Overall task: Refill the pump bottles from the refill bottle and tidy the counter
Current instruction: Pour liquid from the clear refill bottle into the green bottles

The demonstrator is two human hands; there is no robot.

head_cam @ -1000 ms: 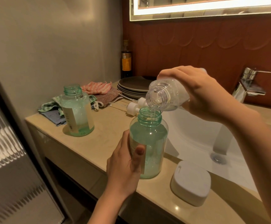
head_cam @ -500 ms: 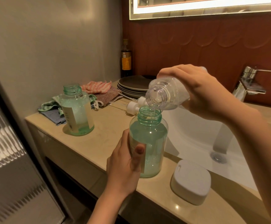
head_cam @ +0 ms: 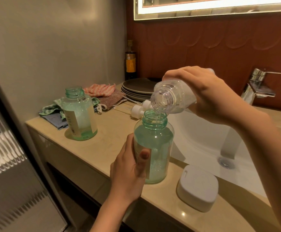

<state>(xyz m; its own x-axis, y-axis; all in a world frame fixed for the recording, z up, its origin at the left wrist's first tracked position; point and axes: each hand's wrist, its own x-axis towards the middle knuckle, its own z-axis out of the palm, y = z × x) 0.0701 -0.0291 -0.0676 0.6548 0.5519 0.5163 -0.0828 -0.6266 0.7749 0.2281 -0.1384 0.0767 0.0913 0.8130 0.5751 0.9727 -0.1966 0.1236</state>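
Mid-frame, the left hand wraps the green pump bottle low on the tabletop, while the right hand grips the tipped clear refill bottle over its mouth. Thin plastic probably squishes and gets slick, so hold mid-body.
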